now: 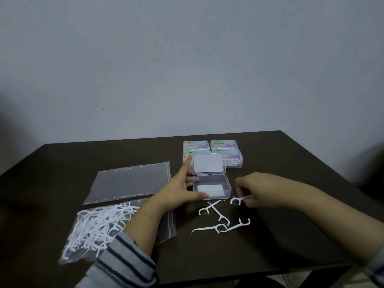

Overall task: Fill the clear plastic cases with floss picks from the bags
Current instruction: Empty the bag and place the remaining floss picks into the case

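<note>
An open clear plastic case [211,189] sits on the dark table [62,163] just right of the frame's centre, its hinged lid [208,164] laid back toward the wall and a white card lying flat on the bottom of its tray. The left hand [182,189] holds the case by its left side with straight fingers: the thumb runs along the near edge, the index finger reaches up beside the lid, and other fingers touch the left wall. The right hand [252,189], just right of the case, has its grip narrowed to a pinch on the handle of a single white floss pick [238,201], whose forked head points left, close to the tabletop. Below the case four loose floss picks [220,219] lie scattered, some crossing one another. Behind the open case, touching or nearly touching its lid, stand closed filled cases [223,148] with pastel labels, grouped in two stacks side by side. At lower left a zip bag of floss picks [93,227] lies on the table, partly under the left forearm with its grey striped sleeve [122,265]. Above it, at centre left, lies a flat empty zip bag [128,181]. A plain pale wall [187,59] fills the upper half of the frame.
</note>
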